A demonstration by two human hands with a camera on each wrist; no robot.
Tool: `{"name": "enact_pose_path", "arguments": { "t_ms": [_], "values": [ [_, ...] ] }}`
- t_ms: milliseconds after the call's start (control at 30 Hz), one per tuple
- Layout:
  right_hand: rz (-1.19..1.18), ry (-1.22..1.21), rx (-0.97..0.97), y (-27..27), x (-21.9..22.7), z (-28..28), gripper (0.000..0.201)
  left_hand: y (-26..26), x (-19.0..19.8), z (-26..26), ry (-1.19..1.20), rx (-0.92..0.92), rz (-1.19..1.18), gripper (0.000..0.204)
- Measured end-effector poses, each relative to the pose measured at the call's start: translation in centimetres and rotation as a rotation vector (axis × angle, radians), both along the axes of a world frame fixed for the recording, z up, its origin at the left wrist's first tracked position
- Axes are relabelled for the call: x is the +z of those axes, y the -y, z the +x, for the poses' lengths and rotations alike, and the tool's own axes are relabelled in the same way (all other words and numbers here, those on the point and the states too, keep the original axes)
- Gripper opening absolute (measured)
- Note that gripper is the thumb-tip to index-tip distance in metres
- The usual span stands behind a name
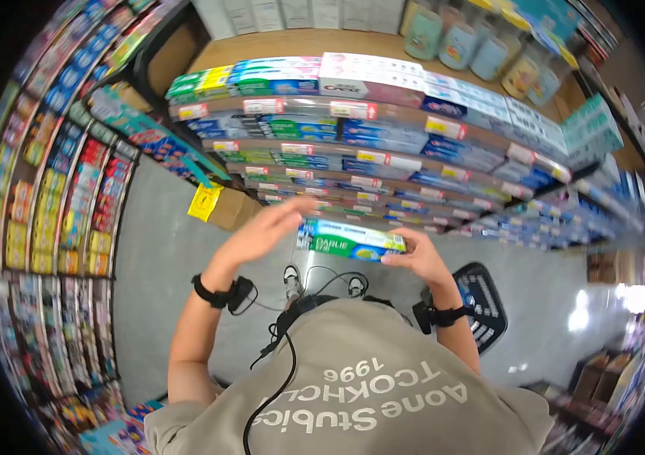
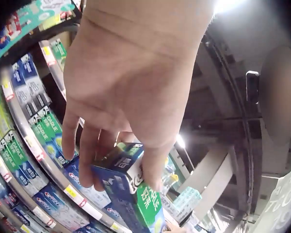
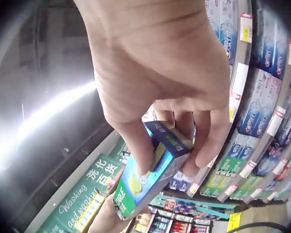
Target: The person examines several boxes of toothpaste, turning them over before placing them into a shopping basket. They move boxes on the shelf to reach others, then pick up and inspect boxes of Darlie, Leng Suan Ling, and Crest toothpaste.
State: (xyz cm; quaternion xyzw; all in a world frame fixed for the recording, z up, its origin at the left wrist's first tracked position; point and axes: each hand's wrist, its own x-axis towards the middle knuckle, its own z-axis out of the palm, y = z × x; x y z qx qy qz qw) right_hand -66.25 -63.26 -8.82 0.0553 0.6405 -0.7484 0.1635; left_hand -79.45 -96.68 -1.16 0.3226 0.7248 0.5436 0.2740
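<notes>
We see a shopper's right hand (image 1: 417, 258) holding one Darlie carton (image 1: 353, 241) over an aisle floor (image 1: 156, 235), thumb on the printed face and fingers behind. At the carton's other end, the left hand (image 1: 266, 231) sits with fingers nearly straight; whether it bears any weight, we cannot tell. The carton hangs between torso and display shelf (image 1: 284, 47), apart from the shelf's tagged front edge (image 1: 307, 108). Bare floor opens widely to the left and also to the right. We count two hands, two wrist cameras, two shoes (image 1: 291, 282) and at least five yellow-lidded cups (image 1: 457, 47) atop the shelf. Boxed toothpaste fills the tiers below. Standing in the way on the floor, one brown cardboard box (image 1: 233, 211) with a yellow sign (image 1: 205, 202) sits by the shelf's left corner; one black basket (image 1: 500, 312) lies beyond the right forearm, and a black cable (image 1: 292, 356) crosses the grey-brown shirt (image 1: 406, 326).
</notes>
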Motion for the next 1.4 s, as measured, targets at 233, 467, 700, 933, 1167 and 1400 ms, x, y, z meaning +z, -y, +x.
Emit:
{"name": "enact_pose_path", "arguments": {
  "t_ms": [233, 467, 700, 933, 1167, 1400],
  "values": [
    [0.139, 0.049, -0.410, 5.1, -2.0, 3.6, 0.040, -2.0, -3.4, -15.9, -0.977, -0.088, -0.506, 0.076],
    [0.084, 0.068, -0.698, 11.3, -4.2, 8.4, 0.041, -5.4, -4.8, -22.5, -0.971, -0.159, -0.746, 0.079],
    [0.037, 0.081, -1.001, 15.3, -8.6, 12.0, 0.038, -6.3, -9.1, -27.2, -0.835, -0.193, -0.604, 0.087],
    [-0.054, 0.139, -1.096, 17.1, -13.6, 12.8, 0.039, -7.0, -9.0, -26.2, -1.119, -0.225, -0.664, 0.096],
    [-0.084, 0.215, -1.079, 18.8, -15.5, 11.9, 0.037, -6.1, -9.1, -28.2, -1.098, -0.266, -0.693, 0.093],
    [0.007, 0.237, -1.013, 18.8, -14.5, 11.3, 0.038, -6.5, -8.7, -28.1, -1.122, -0.259, -0.702, 0.089]
  ]
}}
